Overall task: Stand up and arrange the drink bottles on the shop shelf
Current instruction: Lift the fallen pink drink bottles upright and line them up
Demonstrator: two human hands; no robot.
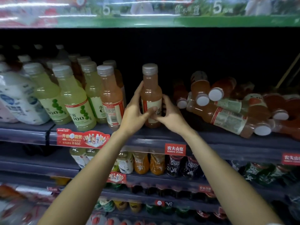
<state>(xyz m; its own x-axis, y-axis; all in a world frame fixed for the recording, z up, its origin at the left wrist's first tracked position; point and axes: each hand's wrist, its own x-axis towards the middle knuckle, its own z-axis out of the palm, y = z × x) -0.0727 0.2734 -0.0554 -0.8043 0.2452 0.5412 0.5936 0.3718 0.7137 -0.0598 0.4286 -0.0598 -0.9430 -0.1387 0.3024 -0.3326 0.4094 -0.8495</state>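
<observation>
upright peach-coloured bottle (151, 95) on the shelf (162, 135), beside a heap of seemingly similar toppled bottles (227, 109)

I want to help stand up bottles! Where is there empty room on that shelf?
Bare shelf shows either side of the held bottle: a narrow gap toward the upright orange bottle and a wider one toward the fallen bottles. Both hands grip that bottle. The left, with green bottles, is crowded.

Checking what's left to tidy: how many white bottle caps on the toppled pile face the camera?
5 clearly: white caps at and, all right of the upright bottle. More may be hidden behind.
</observation>
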